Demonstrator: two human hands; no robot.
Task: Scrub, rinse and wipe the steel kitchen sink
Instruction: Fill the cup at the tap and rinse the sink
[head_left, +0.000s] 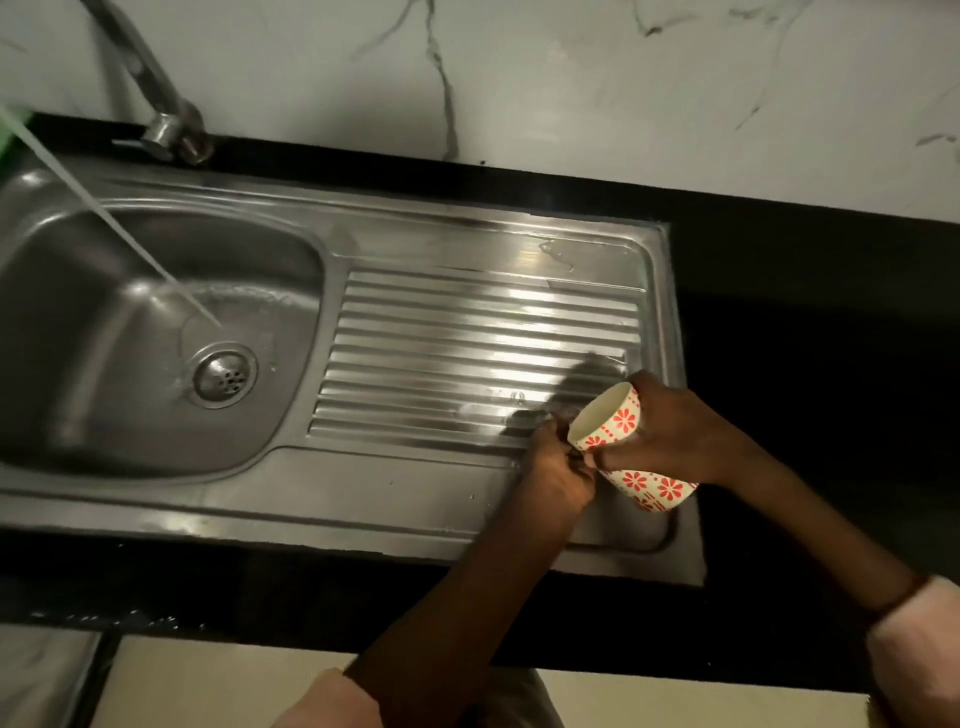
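A steel sink (405, 499) fills the black counter, its bowl (104, 332) on the left and a ribbed drainboard (467, 353) on the right. Water streams from the tap (156, 104) into the bowl beside the drain (224, 375). My right hand (675, 431) grips a white cup with red flowers (618, 441), tipped on its side over the drainboard's near right corner. My left hand (558, 467) sits closed against the drainboard just left of the cup's mouth; I cannot tell whether it holds anything. The drainboard looks wet near the cup.
A black counter (810, 364) runs right of the sink and along its front edge. A white marble-patterned wall (571, 78) stands behind. Something green (13, 135) shows at the far left edge. Pale floor lies below the counter.
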